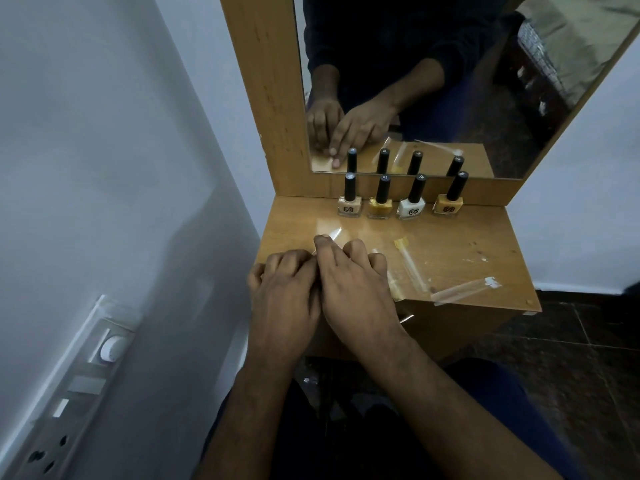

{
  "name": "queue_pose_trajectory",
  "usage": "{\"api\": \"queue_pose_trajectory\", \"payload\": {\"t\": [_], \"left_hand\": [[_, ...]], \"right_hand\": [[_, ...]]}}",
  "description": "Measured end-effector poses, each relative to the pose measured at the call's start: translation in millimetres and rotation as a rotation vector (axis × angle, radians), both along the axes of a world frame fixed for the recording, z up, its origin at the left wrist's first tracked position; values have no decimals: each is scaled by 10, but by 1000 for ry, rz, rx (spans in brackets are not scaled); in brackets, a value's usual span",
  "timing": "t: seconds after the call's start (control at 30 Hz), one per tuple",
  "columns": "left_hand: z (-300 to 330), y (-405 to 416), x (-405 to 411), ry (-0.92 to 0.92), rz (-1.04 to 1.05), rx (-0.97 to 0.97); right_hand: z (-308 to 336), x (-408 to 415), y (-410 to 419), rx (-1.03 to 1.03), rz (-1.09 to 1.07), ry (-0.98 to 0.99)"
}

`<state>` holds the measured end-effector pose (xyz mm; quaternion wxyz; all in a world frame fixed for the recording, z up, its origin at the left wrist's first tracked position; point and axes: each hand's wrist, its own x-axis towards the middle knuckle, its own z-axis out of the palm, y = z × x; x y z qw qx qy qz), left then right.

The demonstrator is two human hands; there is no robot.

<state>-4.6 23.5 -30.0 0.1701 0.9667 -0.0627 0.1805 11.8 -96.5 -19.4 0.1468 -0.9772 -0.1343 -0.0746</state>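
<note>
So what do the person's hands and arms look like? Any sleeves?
Both the left hand and right hand are bare, no gloves, rings or watch showing. The forearms are bare too; the mirror shows dark sleeves ending higher up.

The wooden dressing-table top (467,237) carries four black-capped nail polish bottles upright in a row along its back edge: a beige bottle (349,203), a yellow bottle (380,205), a white bottle (411,207) and an orange-tan bottle (448,204). A clear plastic film (333,233) lies flat near the front left. A clear sleeve with a yellow tab (411,262) lies mid-top, and a clear wrapper (464,291) overhangs the front edge.
</note>
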Motion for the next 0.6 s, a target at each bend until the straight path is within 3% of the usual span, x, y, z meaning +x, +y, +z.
{"api": "queue_pose_trajectory", "payload": {"t": [0.23,0.6], "left_hand": [[-27,-17,-3,-34,-42,-163],[-23,-87,3,-20,-44,-211]], "right_hand": [[6,12,-100,40,34,25],[35,23,-175,-6,21,13]]}}
